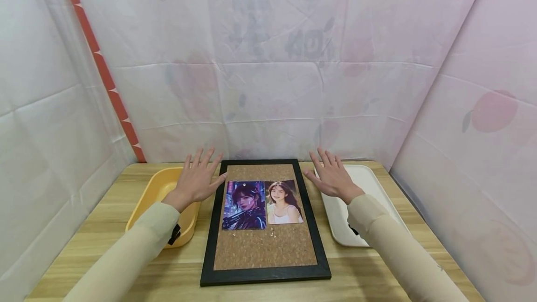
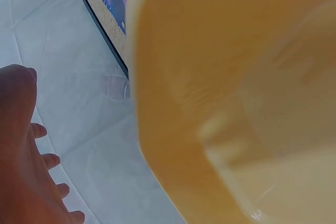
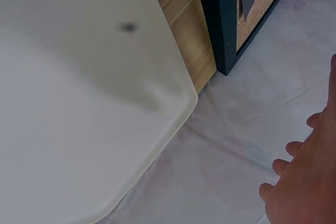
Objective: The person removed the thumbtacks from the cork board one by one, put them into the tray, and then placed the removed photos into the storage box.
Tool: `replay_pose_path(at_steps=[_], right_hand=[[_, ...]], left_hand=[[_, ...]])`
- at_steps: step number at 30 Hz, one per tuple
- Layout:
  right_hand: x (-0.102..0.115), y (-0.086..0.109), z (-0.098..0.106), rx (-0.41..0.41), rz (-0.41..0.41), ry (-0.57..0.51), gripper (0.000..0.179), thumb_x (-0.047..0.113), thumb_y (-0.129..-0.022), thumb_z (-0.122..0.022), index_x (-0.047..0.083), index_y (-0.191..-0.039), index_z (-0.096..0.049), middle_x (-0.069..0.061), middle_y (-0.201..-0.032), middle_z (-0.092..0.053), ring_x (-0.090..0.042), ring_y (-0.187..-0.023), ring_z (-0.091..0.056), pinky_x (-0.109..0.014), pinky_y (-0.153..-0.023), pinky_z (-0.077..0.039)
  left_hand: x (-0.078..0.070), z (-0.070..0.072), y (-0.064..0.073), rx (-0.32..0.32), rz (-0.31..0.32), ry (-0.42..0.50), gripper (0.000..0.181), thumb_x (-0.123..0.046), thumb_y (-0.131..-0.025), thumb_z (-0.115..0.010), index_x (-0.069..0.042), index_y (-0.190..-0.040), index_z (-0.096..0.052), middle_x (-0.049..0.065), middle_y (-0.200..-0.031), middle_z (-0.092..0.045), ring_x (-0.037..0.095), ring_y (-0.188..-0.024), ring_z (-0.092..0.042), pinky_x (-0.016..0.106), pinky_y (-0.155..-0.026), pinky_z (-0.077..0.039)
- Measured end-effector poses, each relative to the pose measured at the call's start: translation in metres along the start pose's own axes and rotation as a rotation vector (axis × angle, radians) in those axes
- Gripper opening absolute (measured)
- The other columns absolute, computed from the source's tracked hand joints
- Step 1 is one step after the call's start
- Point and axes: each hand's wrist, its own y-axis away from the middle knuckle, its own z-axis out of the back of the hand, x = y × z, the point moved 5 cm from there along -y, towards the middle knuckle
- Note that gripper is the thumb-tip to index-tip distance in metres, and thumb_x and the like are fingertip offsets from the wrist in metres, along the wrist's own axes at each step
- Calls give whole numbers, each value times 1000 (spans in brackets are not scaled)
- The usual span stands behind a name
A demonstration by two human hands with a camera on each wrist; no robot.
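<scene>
My left hand [image 1: 196,180], fingers straight and spread, hovers over the inner side of a yellow tray [image 1: 144,198]. My right hand [image 1: 333,177] is likewise spread and holds nothing, above the near-left part of a white tray [image 1: 379,195]. Between them lies a black-framed cork board [image 1: 264,251]. Two printed pictures sit side by side on the cork: a purple-blue one of an armed figure [image 1: 244,209] on the left, and a portrait photo [image 1: 284,204] on the right. A small pale pin [image 1: 244,184] shows at the left picture's top edge.
Small pale bits [image 1: 272,233] dot the cork below the pictures. Everything stands on a wood-grain table [image 1: 105,250]. A white printed cloth [image 1: 268,83] hangs behind and along both sides, with a red strip [image 1: 100,64] at the left corner.
</scene>
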Motion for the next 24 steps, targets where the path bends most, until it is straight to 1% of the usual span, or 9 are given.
replay_pose_path(at_steps=[7,14,19,24], right_hand=[[2,1,-2,-4,15,-12,73,47,-108,-45,3,-163,-23,-27,-167,-15,-49,-153,-14,-66,-121,-9],[4,0,-3,10,25,-10,76,52,-108,-42,4,-163,-22,-27,-167,-15,-48,-153,-15,-64,-122,-8],[4,0,-6,14,31,-6,77,54,-107,-40,4,-163,-22,-26,-167,-15,-48,-152,-17,-64,-122,-9],[6,-1,-7,10,33,-4,77,55,-107,-41,4,-163,-24,-27,-167,-17,-48,-152,-18,-64,-122,-10]], left_hand=[[-4,3,3,-2,17,13,70,-52,-106,-45,-14,-163,-30,18,-169,-20,46,-155,-5,68,-121,-1],[-10,5,6,-3,21,10,71,-55,-106,-42,-14,-162,-31,17,-169,-20,46,-155,-7,67,-121,-4],[-12,4,8,-3,22,25,72,-57,-106,-41,-14,-163,-30,17,-169,-18,46,-155,-7,68,-121,-3],[-16,5,10,-19,21,45,71,-54,-105,-46,-13,-162,-33,18,-168,-21,47,-154,-9,69,-120,-4]])
